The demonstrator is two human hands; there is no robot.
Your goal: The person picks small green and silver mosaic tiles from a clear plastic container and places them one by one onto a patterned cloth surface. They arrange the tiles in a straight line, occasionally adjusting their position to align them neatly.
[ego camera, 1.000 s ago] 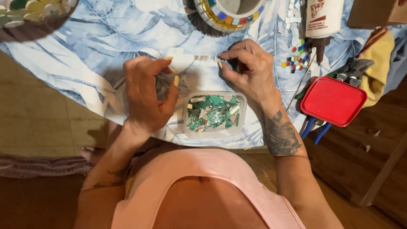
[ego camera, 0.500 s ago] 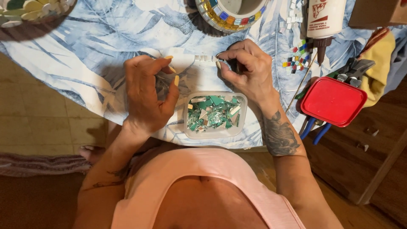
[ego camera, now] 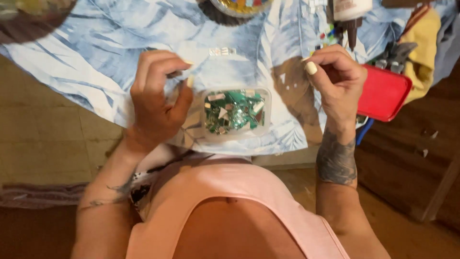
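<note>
Blue leaf-print cloth is covering the table, both hands hovering curled above it, left hand and right hand flanking the tub of green shards, contents untellable.

Curled hands either side of green-shard tub

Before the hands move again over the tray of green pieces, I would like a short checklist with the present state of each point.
1. Tray flat on the cloth: ok.
2. Tray lies between both hands: ok.
3. Left hand holds a piece: cannot tell, fingers curled.
4. Right hand holds a piece: cannot tell.
5. Small white tiles lie apart from both hands: ok.
6. Red lid well on the table: not ok, it overhangs the edge.
</note>
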